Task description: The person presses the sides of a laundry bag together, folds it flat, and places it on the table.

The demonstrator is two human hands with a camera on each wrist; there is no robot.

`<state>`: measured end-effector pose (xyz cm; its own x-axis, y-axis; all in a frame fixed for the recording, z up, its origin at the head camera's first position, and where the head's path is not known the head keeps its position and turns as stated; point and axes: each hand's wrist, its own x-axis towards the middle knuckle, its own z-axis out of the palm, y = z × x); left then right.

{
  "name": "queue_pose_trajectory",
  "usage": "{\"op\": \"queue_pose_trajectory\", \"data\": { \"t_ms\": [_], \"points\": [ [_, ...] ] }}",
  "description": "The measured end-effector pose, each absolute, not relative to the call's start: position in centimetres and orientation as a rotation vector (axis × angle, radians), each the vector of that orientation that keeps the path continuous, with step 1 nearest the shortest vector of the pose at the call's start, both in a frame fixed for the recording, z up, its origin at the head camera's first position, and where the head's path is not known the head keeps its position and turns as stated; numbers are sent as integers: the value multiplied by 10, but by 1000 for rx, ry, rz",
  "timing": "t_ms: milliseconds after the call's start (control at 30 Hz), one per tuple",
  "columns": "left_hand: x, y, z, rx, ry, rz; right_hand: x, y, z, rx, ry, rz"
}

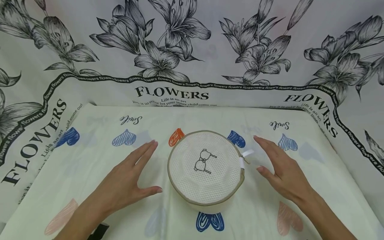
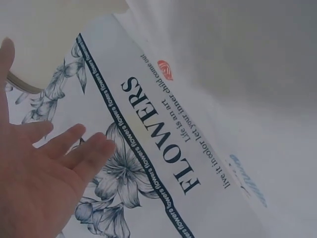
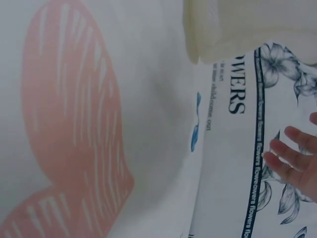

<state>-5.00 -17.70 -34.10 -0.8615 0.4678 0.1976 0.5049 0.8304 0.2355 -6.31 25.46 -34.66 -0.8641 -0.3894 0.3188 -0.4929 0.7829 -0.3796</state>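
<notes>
A round case (image 1: 207,186) with a white mesh top, beige edging and a dark two-cupped line drawing stands in the middle of the table, between both hands. A zip pull (image 1: 245,160) and a small white tag (image 1: 248,153) stick out at its right edge. To its left, my left hand (image 1: 126,181) hovers with fingers extended and thumb spread, not touching it. My right hand (image 1: 283,175) is held likewise on the other side, also apart from the case. The right wrist view shows the case's pale side wall (image 3: 237,42) near the top and part of my right hand.
A pale cloth (image 1: 120,216) with printed hearts and "Smile" lettering covers the table. Behind and at the sides hangs a white cloth (image 1: 210,50) printed with black lilies and "FLOWERS". A black band (image 1: 98,231) sits at my left wrist.
</notes>
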Motion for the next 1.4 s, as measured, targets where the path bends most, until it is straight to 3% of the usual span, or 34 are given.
{"op": "queue_pose_trajectory", "data": {
  "t_ms": [567,967,1400],
  "points": [
    [-47,-165,-336,-861,-2824,-574,-57,230,-327,739,-2697,1076],
    [-47,-153,-331,-980,-2749,-769,-46,200,-291,742,-2689,1363],
    [-50,-141,-335,-1021,-2697,-996,-55,210,-316,813,-2625,1695]
  ]
}}
